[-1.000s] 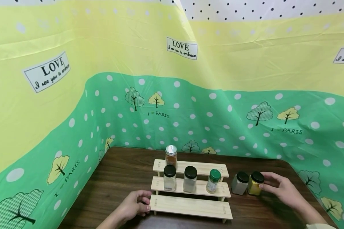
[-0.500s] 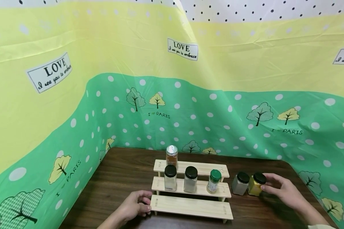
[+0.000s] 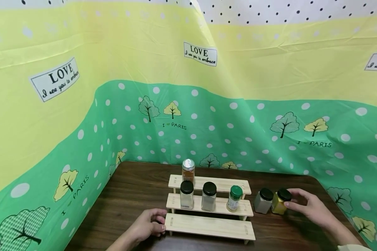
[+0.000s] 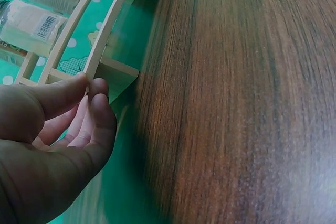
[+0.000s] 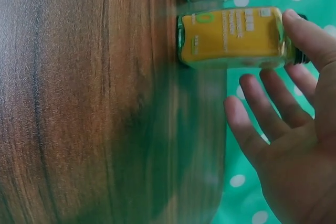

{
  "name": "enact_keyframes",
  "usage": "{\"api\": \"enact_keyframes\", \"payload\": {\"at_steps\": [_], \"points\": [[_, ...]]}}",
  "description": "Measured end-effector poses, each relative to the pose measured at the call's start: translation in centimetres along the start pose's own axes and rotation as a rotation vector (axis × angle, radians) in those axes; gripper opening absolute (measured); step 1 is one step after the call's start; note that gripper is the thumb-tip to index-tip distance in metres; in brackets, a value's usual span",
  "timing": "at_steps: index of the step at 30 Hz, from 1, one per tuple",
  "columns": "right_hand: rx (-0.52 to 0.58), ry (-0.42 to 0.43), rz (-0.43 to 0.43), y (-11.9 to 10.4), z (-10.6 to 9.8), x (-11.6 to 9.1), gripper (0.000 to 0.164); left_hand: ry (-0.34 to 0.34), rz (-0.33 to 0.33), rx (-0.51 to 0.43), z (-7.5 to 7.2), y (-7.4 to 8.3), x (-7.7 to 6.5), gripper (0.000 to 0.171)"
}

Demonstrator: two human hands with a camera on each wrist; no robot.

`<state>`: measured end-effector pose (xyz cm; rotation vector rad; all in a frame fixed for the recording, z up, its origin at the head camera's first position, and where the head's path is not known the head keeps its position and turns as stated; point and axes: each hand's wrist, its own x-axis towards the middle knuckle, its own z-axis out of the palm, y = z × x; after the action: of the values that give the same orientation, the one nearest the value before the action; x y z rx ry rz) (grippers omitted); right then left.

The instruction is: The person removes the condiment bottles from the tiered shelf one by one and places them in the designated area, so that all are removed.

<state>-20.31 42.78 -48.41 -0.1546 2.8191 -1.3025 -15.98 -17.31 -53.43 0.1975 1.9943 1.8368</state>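
My left hand (image 3: 147,225) pinches the left end of the lowest step of a pale wooden three-step spice rack (image 3: 208,226). In the left wrist view the thumb and fingertips meet at the corner of that step. At the right, my right hand (image 3: 308,205) holds a jar of yellow spice (image 3: 279,207) near its black lid, between thumb and index finger. The right wrist view shows the other fingers spread loosely beside the jar. The jar stands upright on the table. Close to its left stands a black-lidded jar of greyish powder (image 3: 263,202).
On the middle step stand two black-lidded jars, a left one (image 3: 186,198) and a centre one (image 3: 208,200), plus a green-capped jar (image 3: 234,200). A silver-capped jar (image 3: 188,171) is on the top step. Behind the dark wooden table (image 3: 135,184) hangs a patterned cloth (image 3: 207,132).
The yellow jar's lid and my right hand have shifted very slightly. The left hand keeps its place at the rack, and the other jars stand as before.
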Motion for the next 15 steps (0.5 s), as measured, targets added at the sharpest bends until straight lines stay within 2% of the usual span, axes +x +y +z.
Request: {"api": "enact_keyframes", "payload": {"at_steps": [3,7,10,15], "points": [[-0.101,0.049,-0.044,-0.6,0.0,0.0,0.054,-0.001,0.004,-0.008,0.0,0.0,0.0,0.057],[-0.228,0.072,-0.057,-1.2,-0.5,0.2,0.057,-0.002,0.008,-0.011,0.0,0.0,0.0,0.057],[-0.269,0.065,-0.059,-2.1,-1.0,0.2,0.058,-0.002,0.008,-0.012,0.0,-0.1,0.0,0.057],[-0.290,0.085,-0.114,-3.8,-1.5,0.4,0.052,-0.003,0.014,-0.011,-0.2,-0.2,0.1,0.057]]}}
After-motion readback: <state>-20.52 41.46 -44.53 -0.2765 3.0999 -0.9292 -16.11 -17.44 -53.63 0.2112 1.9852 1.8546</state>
